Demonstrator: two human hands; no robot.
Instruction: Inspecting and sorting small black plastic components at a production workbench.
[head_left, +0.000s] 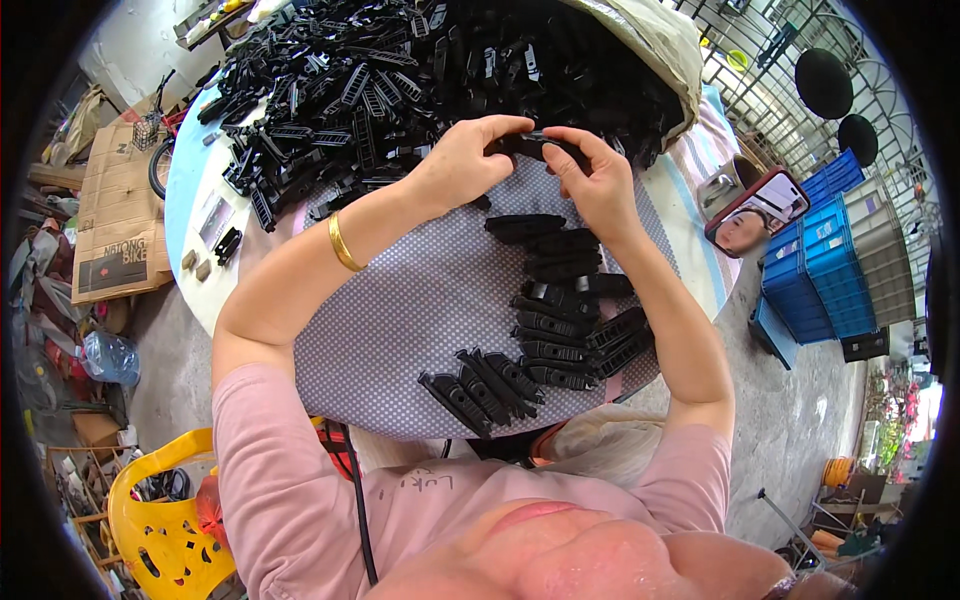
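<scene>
Near the far middle of the round table, my left hand point(470, 160) and my right hand point(598, 185) pinch a slim black plastic part point(535, 146) between fingers and thumbs, one hand at each end. My fingers cover much of it, so its exact kind is hard to make out. Just beyond lies a large heap of loose black plastic pieces point(330, 110), many with ladder-like slots. Closer to me, several elongated black ribbed parts point(555, 325) lie in rows on the dotted tablecloth point(370, 310). A fanned group of similar black parts point(480, 390) sits near the front edge.
A pale sack point(660, 50) spills black pieces at the back. On the right, a phone point(760, 212) leans by a metal cup point(722, 188), with blue crates point(830, 250) beyond. A cardboard box point(120, 220) and yellow chair point(165, 520) stand left.
</scene>
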